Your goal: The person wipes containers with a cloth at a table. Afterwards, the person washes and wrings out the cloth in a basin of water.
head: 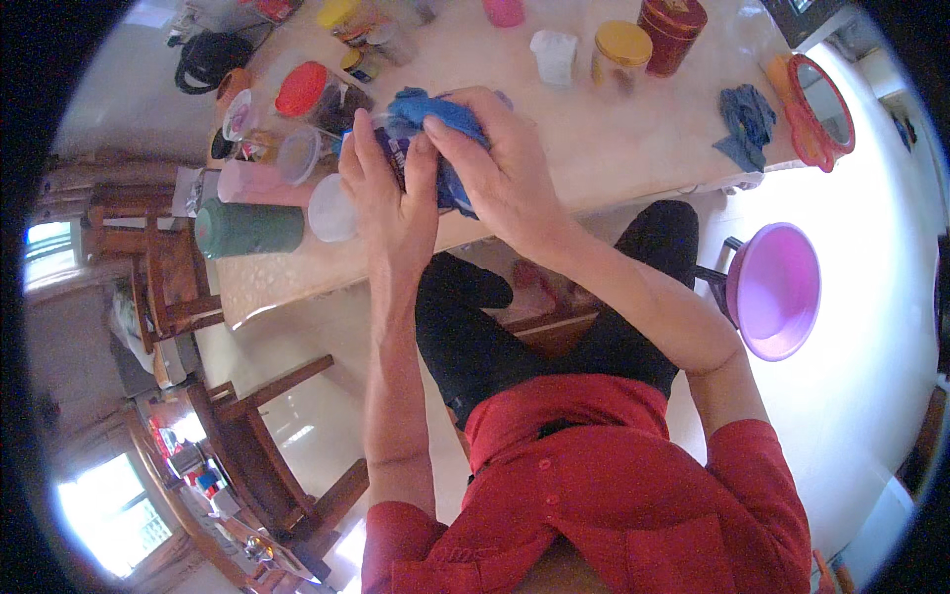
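My left hand grips a dark blue container that bears writing. Most of its shape is hidden behind my fingers and a cloth. In my right hand is a blue cloth, pressed against the container's top and side. Both hands are raised over the near edge of the table. A white round lid or cup sits just left of my left wrist, with a green plastic cup lying on its side beyond it.
A red-lidded jar, a pink cup and a clear tub crowd the table's left. Toward the back right stand a yellow-lidded jar and a dark red tin. A crumpled blue-grey cloth lies near a red-framed mirror. A purple basin is at right.
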Motion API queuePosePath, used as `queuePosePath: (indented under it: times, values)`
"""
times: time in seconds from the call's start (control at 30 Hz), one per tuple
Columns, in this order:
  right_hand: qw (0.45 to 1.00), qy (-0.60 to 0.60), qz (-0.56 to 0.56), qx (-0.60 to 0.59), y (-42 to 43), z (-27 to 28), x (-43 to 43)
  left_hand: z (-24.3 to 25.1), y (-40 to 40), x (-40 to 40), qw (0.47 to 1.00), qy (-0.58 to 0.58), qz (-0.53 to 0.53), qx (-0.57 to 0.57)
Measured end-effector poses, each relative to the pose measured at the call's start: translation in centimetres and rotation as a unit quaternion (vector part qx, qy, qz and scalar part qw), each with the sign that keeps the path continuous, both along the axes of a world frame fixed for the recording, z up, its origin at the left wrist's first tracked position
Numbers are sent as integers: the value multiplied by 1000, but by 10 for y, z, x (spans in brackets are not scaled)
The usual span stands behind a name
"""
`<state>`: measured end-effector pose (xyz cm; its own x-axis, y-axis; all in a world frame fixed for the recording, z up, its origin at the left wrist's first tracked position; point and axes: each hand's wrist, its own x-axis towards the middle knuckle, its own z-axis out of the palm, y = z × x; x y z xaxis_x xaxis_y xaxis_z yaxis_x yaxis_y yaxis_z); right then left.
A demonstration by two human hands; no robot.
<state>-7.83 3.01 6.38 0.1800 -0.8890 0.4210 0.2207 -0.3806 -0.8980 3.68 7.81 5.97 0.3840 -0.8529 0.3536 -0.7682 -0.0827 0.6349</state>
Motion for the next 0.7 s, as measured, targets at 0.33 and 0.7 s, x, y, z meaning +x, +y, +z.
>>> queuePosePath:
  times: [0.33, 0.7]
  values:
    - [961, 211, -77, -162, -47, -54, -2, 2, 7, 5, 999, -13, -22, 25]
    - [976, 200, -81, 39, -26, -59, -18, 4, 10, -3, 998, -49, -40, 14]
